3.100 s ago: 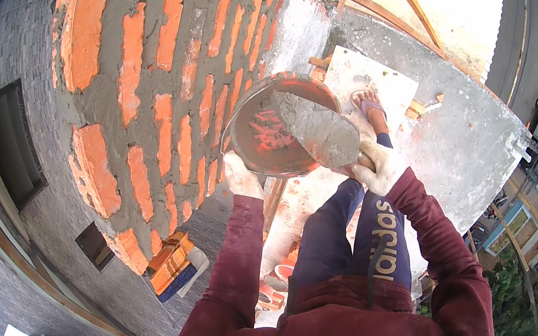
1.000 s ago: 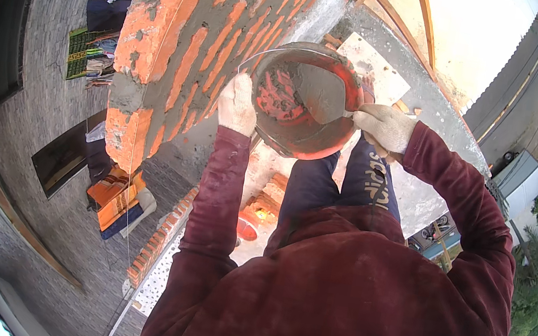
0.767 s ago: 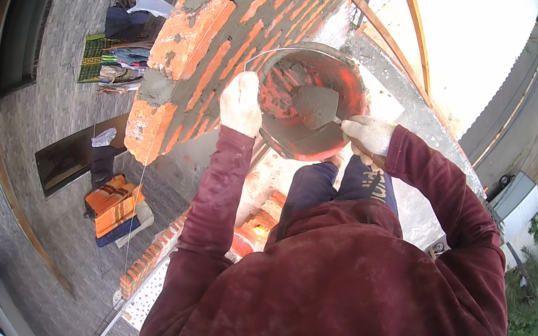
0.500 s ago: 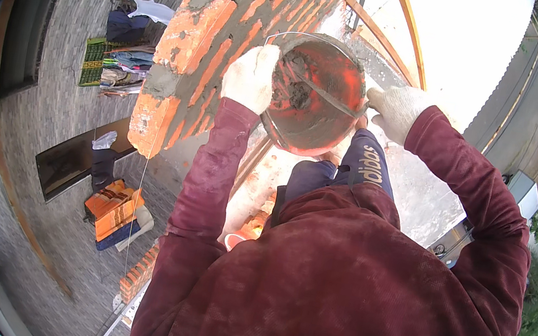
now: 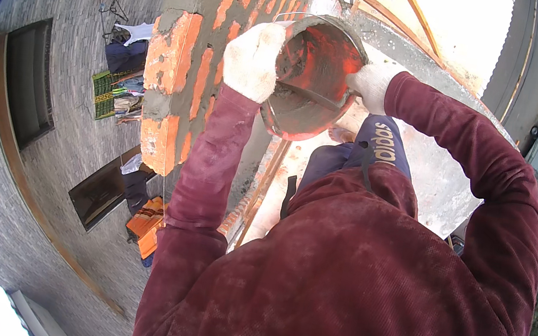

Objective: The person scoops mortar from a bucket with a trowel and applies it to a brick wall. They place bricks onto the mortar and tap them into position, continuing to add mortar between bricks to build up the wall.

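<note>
My left hand (image 5: 252, 60), in a whitish work glove, is closed on the left rim of a round bucket (image 5: 335, 53). The bucket is tilted, its mouth facing me. Its reddish inner wall is smeared with grey mortar (image 5: 291, 60). My right hand (image 5: 372, 86), also gloved, is closed at the bucket's right side on what looks like a trowel (image 5: 315, 98). The trowel's flat, mortar-coated blade reaches into the bucket; its handle is mostly hidden by the glove. A thin wire handle (image 5: 300, 13) arches over the bucket's far rim.
An orange brick wall (image 5: 182, 49) with rough mortar joints rises just left of the bucket. A string (image 5: 164, 197) hangs from its near end. Wooden strips (image 5: 413, 15) lie beyond the bucket. Laundry (image 5: 124, 57) hangs by the grey building wall at left. A road runs at far right.
The bucket has tipped further, its mouth turning more to the right, and moved slightly up in view. Both hands moved with it. The trowel blade lies lower in the bucket.
</note>
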Action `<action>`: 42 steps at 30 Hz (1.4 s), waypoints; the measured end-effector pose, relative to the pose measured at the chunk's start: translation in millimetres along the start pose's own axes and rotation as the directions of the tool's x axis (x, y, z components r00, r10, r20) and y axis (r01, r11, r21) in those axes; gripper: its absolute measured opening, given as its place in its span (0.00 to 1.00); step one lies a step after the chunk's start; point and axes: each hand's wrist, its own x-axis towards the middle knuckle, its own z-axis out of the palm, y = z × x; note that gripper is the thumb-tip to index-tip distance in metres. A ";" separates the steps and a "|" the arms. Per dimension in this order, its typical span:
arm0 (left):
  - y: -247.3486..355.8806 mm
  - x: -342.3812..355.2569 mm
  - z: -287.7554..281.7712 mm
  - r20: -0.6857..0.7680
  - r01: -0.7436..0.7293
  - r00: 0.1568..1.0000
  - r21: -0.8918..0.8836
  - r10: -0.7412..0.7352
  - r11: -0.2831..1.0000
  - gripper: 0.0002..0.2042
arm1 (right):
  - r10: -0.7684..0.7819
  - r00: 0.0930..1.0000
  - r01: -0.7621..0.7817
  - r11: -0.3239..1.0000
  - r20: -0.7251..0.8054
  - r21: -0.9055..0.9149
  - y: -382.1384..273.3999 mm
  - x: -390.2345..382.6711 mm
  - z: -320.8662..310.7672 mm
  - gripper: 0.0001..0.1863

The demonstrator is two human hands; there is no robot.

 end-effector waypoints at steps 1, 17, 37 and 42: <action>-10.1 -3.8 2.7 -0.027 -0.030 0.999 0.018 0.031 0.999 0.18 | 0.015 1.000 -0.015 0.998 0.001 0.056 1.8 -1.1 5.0 0.12; -164.4 -75.7 124.0 -0.116 0.584 0.793 -0.138 -0.599 0.800 0.19 | -0.179 0.959 -0.180 0.208 0.219 0.961 80.2 63.4 233.5 0.15; -297.0 -284.3 209.7 -0.035 0.950 0.212 -0.227 -0.977 0.214 0.22 | 0.649 0.690 0.142 0.314 -0.321 0.939 196.3 353.9 265.1 0.15; -282.2 -295.8 218.0 -0.012 0.922 0.264 -0.291 -0.964 0.256 0.24 | 0.745 0.630 -0.060 0.328 -0.219 0.943 186.7 393.7 223.6 0.10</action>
